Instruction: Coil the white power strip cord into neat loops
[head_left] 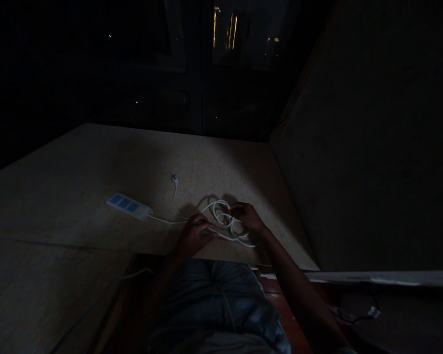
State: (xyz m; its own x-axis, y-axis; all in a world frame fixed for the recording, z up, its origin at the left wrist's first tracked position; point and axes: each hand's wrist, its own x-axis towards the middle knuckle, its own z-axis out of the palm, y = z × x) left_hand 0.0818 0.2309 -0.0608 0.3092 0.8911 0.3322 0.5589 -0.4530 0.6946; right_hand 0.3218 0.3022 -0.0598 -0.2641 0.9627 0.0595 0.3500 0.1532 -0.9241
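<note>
A white power cord (221,222) lies in loose, tangled loops near the front edge of the table. My left hand (196,235) is closed around part of it, at the left side of the loops. On the right side, my right hand (248,216) pinches the cord where the loops cross. From the left hand the cord runs to a white power strip (129,205) with blue socket faces, lying flat at the left. Its plug (174,179) rests on the table, beyond the left hand.
The pale table (140,152) meets a dark wall panel (369,147) at the right. Dark window panes (247,34) with light reflections stand behind it. Another thin cable (136,273) hangs by the near left edge. My legs (221,300) are below the front edge.
</note>
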